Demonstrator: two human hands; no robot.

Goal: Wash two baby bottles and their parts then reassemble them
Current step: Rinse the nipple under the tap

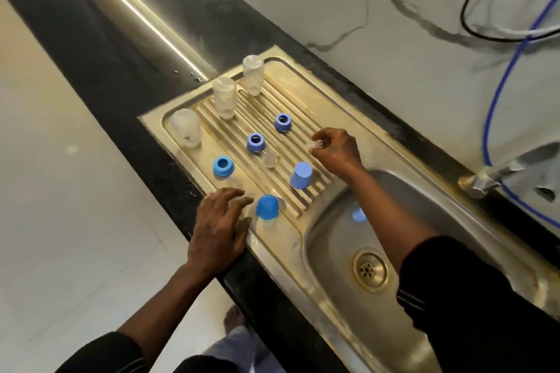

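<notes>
Likely home kitchen, steel sink (330, 239), tap (485, 180)

The drainboard (303, 94) fills the middle of the frame, set into the counter (121, 54), with the basin (333, 236) to its lower right. Three bottles (252, 76) (224, 97) (186, 127) stand upturned along its upper-left side. Three rings (284, 122) (256, 142) (223, 166) run in a row just below them. A teat (269, 159) sits just beside the middle ring. Lower right of it stand two caps (301, 175) (267, 206). The left hand (219, 221) rests on the lower edge, next to the lower cap. The right hand (336, 150) pinches a small part (315, 144) above the ribs, right of the rings. Another cap (359, 215) lies in the basin, above the drain (369, 270). The tap (485, 180) is at far right.
</notes>
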